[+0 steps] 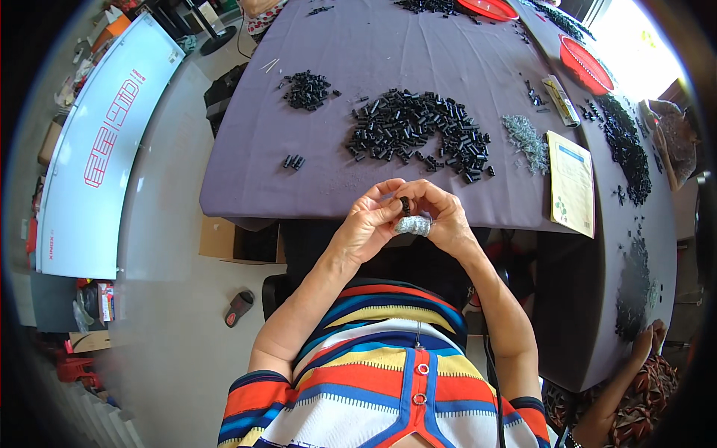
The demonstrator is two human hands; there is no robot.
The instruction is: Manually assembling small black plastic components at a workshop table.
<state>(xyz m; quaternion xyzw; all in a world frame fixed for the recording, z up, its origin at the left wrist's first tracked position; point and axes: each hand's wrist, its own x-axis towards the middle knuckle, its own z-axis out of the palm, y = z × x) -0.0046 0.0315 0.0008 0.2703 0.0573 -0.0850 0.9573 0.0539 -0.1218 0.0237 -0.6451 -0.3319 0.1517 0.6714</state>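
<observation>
My left hand [366, 224] and my right hand [444, 216] meet just past the table's near edge, fingertips pinched together. Between them shows a small black ribbed piece [405, 204], with my left thumb and fingers pressed on it. Just below it sits a silvery, crinkled piece [413, 225] against my right hand; whether it is held or wrapped on a finger, I cannot tell. Beyond my hands lies a large heap of short black cylinders [411, 127]. A few black cylinders [294, 162] lie in a row left of it, below a smaller black heap [307, 91].
Right of the large heap lie small clear parts [526, 142], a yellow printed packet [571, 187] and a tube-shaped package [561, 101]. Red baskets [585, 66] and more black parts [626, 149] are on the adjoining table. Another person's hands [651, 340] work at lower right.
</observation>
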